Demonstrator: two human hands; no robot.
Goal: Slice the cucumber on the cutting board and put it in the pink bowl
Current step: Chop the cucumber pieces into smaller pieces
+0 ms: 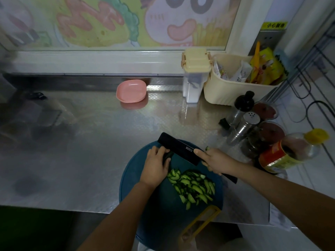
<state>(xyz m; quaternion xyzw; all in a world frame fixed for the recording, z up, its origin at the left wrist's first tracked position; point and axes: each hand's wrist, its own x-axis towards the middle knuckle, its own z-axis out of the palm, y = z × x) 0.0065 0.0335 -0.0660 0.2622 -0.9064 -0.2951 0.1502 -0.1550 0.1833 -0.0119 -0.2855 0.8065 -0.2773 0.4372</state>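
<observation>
progress: slicing nearly done | slices [194,187] heaped on cutting board [132,178] | left hand [156,163] curls over remaining cucumber stub [167,156] | right hand [215,162] grips knife [181,149] handle, blade beside stub | pink bowl [131,91] well apart, holds nothing | left to do: final cuts, transfer

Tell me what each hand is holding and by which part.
The right hand grips the black cleaver by its handle, forefinger stretched onto the blade. The left hand holds the uncut cucumber piece, fingers curled over it beside the blade.
</observation>
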